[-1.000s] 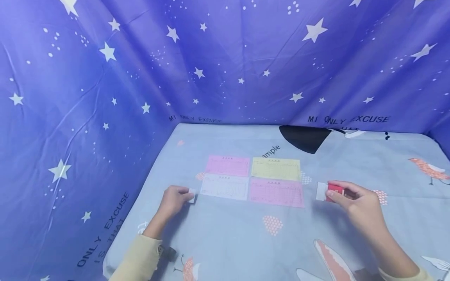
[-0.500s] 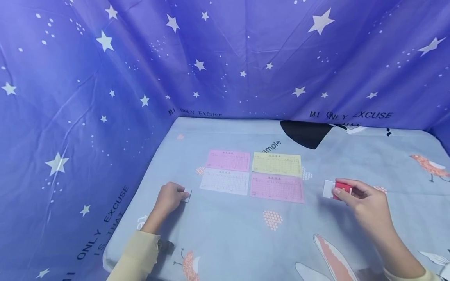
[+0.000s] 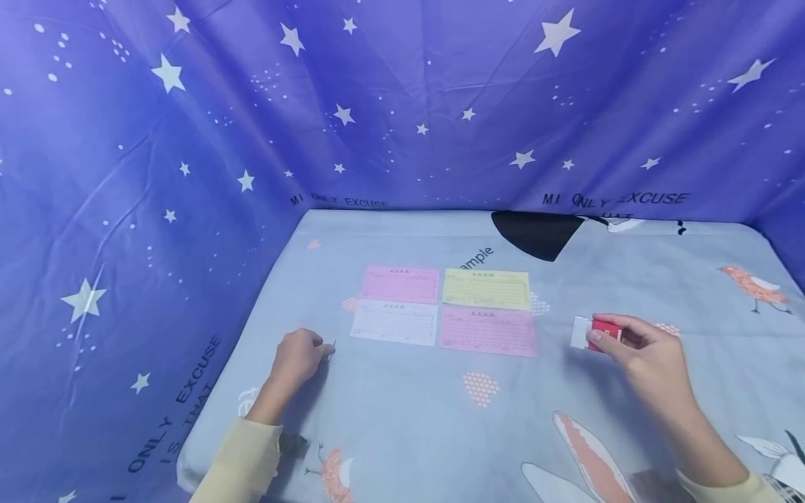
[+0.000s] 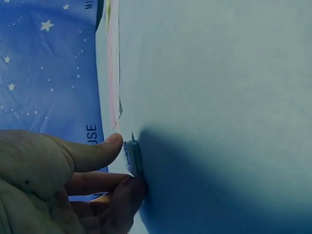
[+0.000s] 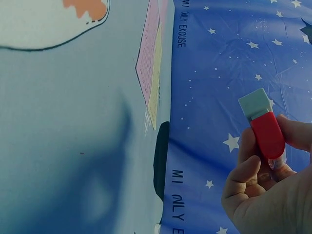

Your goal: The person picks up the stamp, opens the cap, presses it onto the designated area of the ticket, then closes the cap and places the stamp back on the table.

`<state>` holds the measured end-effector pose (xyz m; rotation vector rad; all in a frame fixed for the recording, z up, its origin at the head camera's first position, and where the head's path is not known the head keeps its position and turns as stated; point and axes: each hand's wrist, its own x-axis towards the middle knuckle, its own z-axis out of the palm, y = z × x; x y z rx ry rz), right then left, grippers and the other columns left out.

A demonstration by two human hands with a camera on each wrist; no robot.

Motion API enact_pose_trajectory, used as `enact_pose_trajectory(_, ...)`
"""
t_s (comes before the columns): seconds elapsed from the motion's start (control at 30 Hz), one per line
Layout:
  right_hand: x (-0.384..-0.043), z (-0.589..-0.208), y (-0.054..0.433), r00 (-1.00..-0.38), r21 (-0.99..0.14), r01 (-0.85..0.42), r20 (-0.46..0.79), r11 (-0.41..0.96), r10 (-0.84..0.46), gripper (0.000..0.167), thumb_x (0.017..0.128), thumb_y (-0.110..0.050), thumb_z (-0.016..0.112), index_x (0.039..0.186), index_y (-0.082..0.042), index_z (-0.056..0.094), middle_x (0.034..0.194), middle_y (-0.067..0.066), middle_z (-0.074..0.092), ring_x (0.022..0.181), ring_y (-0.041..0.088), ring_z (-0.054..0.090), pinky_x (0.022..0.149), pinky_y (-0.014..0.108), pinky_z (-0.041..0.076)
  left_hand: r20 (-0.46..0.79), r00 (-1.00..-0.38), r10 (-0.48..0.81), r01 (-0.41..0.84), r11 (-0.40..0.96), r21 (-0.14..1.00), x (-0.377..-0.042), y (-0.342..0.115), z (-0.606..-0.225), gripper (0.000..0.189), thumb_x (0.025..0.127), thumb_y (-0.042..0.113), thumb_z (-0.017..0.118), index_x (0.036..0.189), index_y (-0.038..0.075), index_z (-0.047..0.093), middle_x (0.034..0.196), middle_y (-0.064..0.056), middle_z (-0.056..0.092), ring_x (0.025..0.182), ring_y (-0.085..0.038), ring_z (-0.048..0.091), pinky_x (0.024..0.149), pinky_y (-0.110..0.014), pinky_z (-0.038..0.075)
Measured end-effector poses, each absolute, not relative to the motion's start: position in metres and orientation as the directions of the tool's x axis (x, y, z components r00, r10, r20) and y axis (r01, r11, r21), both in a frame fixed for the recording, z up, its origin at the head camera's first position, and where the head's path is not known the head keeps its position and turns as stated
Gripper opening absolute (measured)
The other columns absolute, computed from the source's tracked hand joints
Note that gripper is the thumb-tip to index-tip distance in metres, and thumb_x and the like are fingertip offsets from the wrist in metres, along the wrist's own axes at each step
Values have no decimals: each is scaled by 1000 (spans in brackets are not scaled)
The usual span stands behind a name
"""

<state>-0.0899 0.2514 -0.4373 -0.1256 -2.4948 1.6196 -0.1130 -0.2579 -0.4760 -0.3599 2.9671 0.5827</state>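
Observation:
My left hand (image 3: 298,356) pinches a small flat pale piece (image 4: 132,157) between thumb and fingers, low over the bed cover. In the head view the piece is nearly edge-on. My right hand (image 3: 650,360) holds a small red block with a pale rectangular end (image 5: 263,129), thumb on one side and fingers on the other, the pale end pointing left in the head view. Between the hands lie a pink slip (image 3: 400,284), a yellow slip (image 3: 487,289), a white slip (image 3: 393,324) and another pink slip (image 3: 488,332), two by two.
The light blue patterned cover (image 3: 402,419) spreads under everything. A purple star-printed curtain (image 3: 402,91) hangs along the back and left. A black printed shape (image 3: 537,234) marks the far side of the cover.
The pale piece in my left hand has turned from face-on to nearly edge-on, that hand shifting slightly left. The right hand still holds the red block, slightly farther right of the slips.

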Motion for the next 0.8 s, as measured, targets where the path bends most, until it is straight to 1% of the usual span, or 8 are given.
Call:
enact_pose_trajectory(0.07, -90, -436, 250, -985, -911, -15, 84, 412, 152, 35, 90, -13, 77, 118, 6, 68, 87, -20, 69, 74, -2, 66, 64, 12, 52, -130, -967, -217, -248, 912, 326, -112, -258, -474, 26, 88, 28, 78, 81, 3, 76, 76, -11, 70, 68, -27, 63, 59, -43, 52)
enact_pose_trajectory(0.13, -91, -436, 250, -986, -909, -10, 78, 417, 146, 36, 90, -14, 77, 120, 4, 68, 87, -21, 69, 75, -2, 66, 64, 12, 52, -106, -969, -223, -244, 930, 273, -111, -256, -471, 34, 88, 34, 77, 71, 6, 70, 69, -8, 63, 60, -25, 56, 52, -41, 47)
enact_pose_trajectory(0.23, -92, -437, 250, -989, -912, 8, 53, 409, 137, 45, 90, -15, 78, 130, -1, 63, 85, -18, 69, 73, -1, 63, 60, 12, 49, -53, -975, -214, -220, 957, 188, -108, -244, -463, 43, 88, 43, 75, 69, 5, 64, 68, -10, 57, 59, -28, 56, 47, -45, 46)
enact_pose_trajectory(0.37, -95, -437, 249, -992, -909, 8, 43, 417, 115, 56, 89, -14, 78, 139, -2, 55, 83, -16, 68, 71, 2, 62, 55, 15, 47, 62, -990, -124, -113, 983, 147, -104, -213, -455, 46, 84, 46, 78, 83, 1, 69, 72, -13, 57, 60, -33, 58, 46, -48, 48)
enact_pose_trajectory(0.47, -95, -437, 245, -994, -905, -7, 54, 425, 99, 52, 89, -14, 78, 134, 3, 57, 85, -18, 69, 73, 2, 65, 59, 16, 51, 150, -989, -8, 13, 991, 133, -102, -185, -453, 44, 80, 44, 83, 86, 3, 70, 72, -12, 56, 60, -30, 55, 45, -44, 46)
enact_pose_trajectory(0.53, -95, -436, 241, -994, -907, -11, 56, 420, 95, 49, 90, -14, 78, 130, 5, 59, 87, -18, 70, 75, 2, 68, 63, 17, 54, 176, -982, 70, 91, 990, 111, -103, -167, -453, 42, 79, 43, 84, 87, 5, 69, 73, -10, 55, 63, -27, 53, 45, -41, 45)
enact_pose_trajectory(0.67, -92, -434, 236, -994, -911, -5, 51, 413, 98, 46, 90, -14, 78, 128, 5, 61, 90, -14, 72, 77, 1, 68, 65, 17, 55, 130, -976, 174, 189, 976, 109, -114, -137, -457, 37, 82, 43, 82, 90, 10, 68, 80, -7, 55, 73, -24, 51, 50, -36, 45)
enact_pose_trajectory(0.8, -90, -431, 231, -992, -900, 24, 31, 436, 119, 44, 92, -19, 76, 128, 2, 63, 98, -4, 73, 81, -1, 67, 68, 15, 54, 80, -976, 203, 216, 953, 212, -137, -114, -466, 32, 88, 40, 77, 101, 11, 73, 86, -4, 57, 78, -21, 52, 56, -32, 46)
